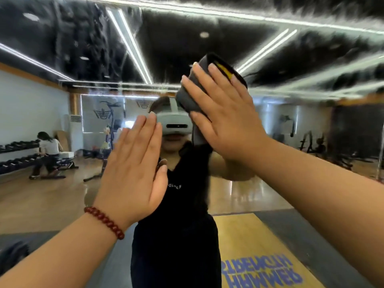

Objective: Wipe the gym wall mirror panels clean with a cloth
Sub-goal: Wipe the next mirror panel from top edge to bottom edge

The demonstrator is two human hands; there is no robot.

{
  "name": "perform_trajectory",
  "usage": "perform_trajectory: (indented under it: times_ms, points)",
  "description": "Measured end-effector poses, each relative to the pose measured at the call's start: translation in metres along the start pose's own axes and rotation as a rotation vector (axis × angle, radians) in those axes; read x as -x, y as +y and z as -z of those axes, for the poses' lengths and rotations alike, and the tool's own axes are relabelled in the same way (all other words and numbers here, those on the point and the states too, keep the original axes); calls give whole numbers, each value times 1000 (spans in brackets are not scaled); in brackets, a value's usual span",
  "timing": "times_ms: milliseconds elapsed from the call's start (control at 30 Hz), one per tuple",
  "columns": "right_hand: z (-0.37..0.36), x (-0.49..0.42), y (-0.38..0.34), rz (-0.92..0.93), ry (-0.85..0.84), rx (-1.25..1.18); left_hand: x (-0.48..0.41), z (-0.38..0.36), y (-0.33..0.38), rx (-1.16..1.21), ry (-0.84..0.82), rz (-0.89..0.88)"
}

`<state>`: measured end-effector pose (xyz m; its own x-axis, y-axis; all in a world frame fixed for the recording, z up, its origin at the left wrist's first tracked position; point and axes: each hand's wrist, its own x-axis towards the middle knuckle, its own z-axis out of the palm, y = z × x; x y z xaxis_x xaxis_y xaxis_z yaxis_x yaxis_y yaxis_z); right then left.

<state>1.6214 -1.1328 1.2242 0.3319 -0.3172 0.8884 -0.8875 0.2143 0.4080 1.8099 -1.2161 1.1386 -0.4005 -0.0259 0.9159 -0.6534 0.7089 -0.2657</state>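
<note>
The wall mirror (pixel 270 194) fills the whole view and reflects me and the gym behind. My right hand (pixel 224 113) lies flat with straight fingers on a dark grey cloth (pixel 187 98) with a yellow stripe, pressing it against the glass at head height. A loose end of the cloth hangs below the hand. My left hand (pixel 135 169), with a red bead bracelet at the wrist, rests flat on the mirror lower and to the left, fingers straight and together, holding nothing.
A vertical seam of the mirror panel (pixel 381 159) shows at the far right. In the reflection are dumbbell racks (pixel 16 154) and a seated person (pixel 48 154) at the left, gym machines (pixel 318 146) at the right, and a yellow floor mat (pixel 259 246).
</note>
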Motion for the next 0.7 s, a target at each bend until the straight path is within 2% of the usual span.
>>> perform_trajectory:
  times_ms: [100, 200, 267, 367, 500, 700]
  points:
    - [-7, 37, 1, 92, 5, 22, -4, -4, 7, -25, 3, -4]
    - [-13, 101, -4, 210, -98, 62, -2, -4, 11, -28, -7, -34]
    - [-12, 113, 0, 239, -138, 67, -6, -3, 13, -27, -13, -54]
    - [-6, 68, 7, 198, -90, 57, -25, -3, 18, -11, 6, -53]
    - [1, -17, 10, 55, 25, -6, -55, -3, 23, 15, 71, 60]
    - [-4, 27, 26, 137, -3, -2, -60, -4, 23, -53, 76, 34]
